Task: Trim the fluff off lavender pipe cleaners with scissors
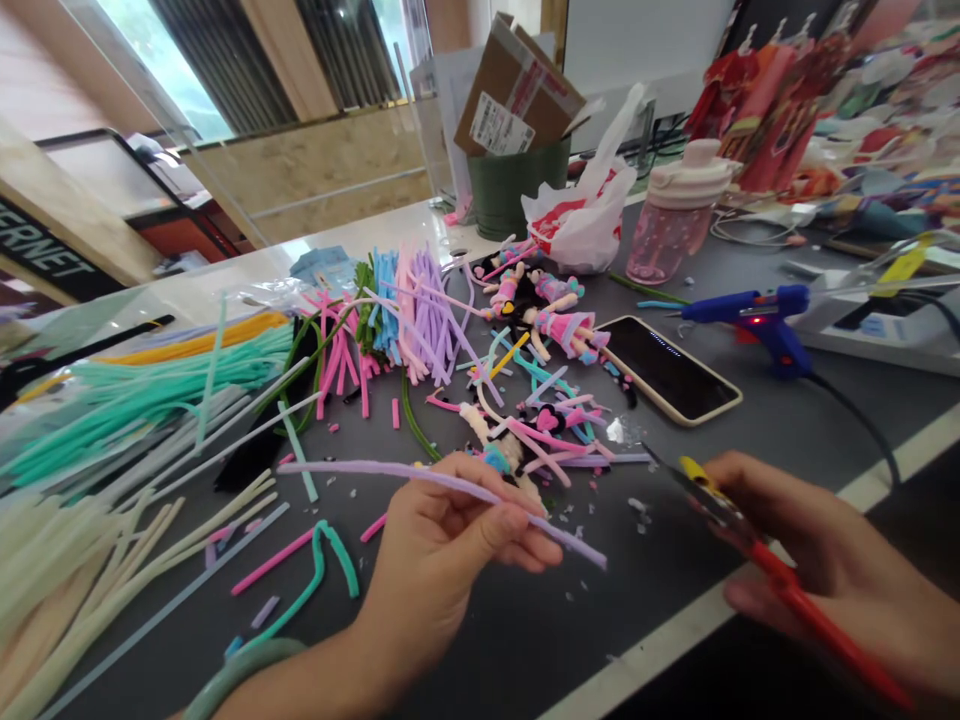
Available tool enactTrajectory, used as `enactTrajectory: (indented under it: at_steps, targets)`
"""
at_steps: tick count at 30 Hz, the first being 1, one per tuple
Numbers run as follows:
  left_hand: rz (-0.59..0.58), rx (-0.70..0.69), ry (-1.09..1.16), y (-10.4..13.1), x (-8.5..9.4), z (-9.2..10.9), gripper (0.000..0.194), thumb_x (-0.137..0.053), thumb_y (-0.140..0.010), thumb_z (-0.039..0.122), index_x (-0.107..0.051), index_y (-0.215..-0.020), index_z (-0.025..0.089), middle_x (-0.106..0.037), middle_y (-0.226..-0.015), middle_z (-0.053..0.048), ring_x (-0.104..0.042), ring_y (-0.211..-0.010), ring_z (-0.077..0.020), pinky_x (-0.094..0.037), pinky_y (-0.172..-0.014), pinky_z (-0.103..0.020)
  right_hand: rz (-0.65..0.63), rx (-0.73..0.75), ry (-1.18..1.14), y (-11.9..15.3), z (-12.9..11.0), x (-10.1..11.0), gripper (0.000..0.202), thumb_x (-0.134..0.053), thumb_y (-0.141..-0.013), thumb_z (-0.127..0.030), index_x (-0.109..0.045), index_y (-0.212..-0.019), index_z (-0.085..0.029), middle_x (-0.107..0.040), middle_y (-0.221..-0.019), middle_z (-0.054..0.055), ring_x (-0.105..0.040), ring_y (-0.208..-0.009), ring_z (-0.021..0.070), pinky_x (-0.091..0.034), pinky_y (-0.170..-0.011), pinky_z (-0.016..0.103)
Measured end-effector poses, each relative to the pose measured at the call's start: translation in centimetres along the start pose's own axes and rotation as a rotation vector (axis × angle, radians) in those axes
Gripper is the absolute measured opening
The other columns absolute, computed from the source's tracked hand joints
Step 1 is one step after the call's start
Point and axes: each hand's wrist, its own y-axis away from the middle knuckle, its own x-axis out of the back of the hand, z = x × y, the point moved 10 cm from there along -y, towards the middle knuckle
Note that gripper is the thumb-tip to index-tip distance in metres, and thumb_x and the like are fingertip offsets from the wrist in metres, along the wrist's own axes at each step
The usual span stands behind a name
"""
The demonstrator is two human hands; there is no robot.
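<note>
Between the thumb and fingers of my left hand (pixel 465 530) is a long lavender pipe cleaner (pixel 360 468), running left to right above the dark table (pixel 517 640). My right hand (pixel 810 560) holds red-handled scissors (pixel 780 570), their blades pointing up and left, apart from the pipe cleaner. Beyond my left hand lie cut pink, lavender and teal pieces (pixel 551 440). Small pink dolls (pixel 566 325) made of fuzzy stems lie farther back. A bundle of lavender stems (pixel 431 310) stands out beside pink, blue and green ones.
A phone (pixel 667 370) lies right of the dolls. Behind it are a blue glue gun (pixel 780 325) with a cord, a pink bottle (pixel 671 220) and a plastic bag (pixel 581 215). Teal stems (pixel 172 390) and cream stems (pixel 52 570) cover the left side. A green pot (pixel 517 190) holds a cardboard box (pixel 510 90).
</note>
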Motion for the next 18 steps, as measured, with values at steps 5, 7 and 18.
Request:
enactTrajectory:
  at_steps: [5, 7, 18]
  targets:
    - [0.044, -0.072, -0.038, 0.5, 0.5, 0.8, 0.012, -0.086, -0.075, 0.021, -0.074, -0.072, 0.018, -0.078, -0.064, 0.001, -0.075, -0.057, -0.0124, -0.059, -0.055, -0.014, -0.180, 0.039, -0.032, -0.9, -4.3, -3.1, 0.038, -0.074, -0.067, -0.042, -0.062, -0.100, -0.028, -0.067, -0.078, -0.001, -0.065, -0.062, 0.0181, -0.054, -0.046, 0.023]
    - [0.052, -0.109, -0.059, 0.5, 0.7, 1.2, 0.010, -0.084, -0.076, 0.019, -0.075, -0.072, 0.019, -0.078, -0.064, 0.001, -0.075, -0.058, -0.0122, -0.059, -0.056, -0.015, -0.164, 0.058, 0.038, -0.6, -4.2, -3.4, 0.050, -0.078, -0.062, -0.038, -0.059, -0.107, -0.028, -0.070, -0.089, 0.000, -0.069, -0.071, 0.0199, -0.058, -0.052, 0.025]
    - [0.132, -0.218, -0.167, 0.6, 1.3, 2.0, 0.013, -0.088, -0.070, 0.018, -0.075, -0.069, 0.021, -0.073, -0.063, 0.005, -0.072, -0.057, -0.0102, -0.059, -0.059, -0.016, -0.124, 0.206, 0.242, 0.0, -3.0, -2.5, 0.045, -0.078, -0.065, -0.037, -0.061, -0.106, -0.027, -0.073, -0.101, 0.003, -0.070, -0.080, 0.0200, -0.057, -0.059, 0.025]
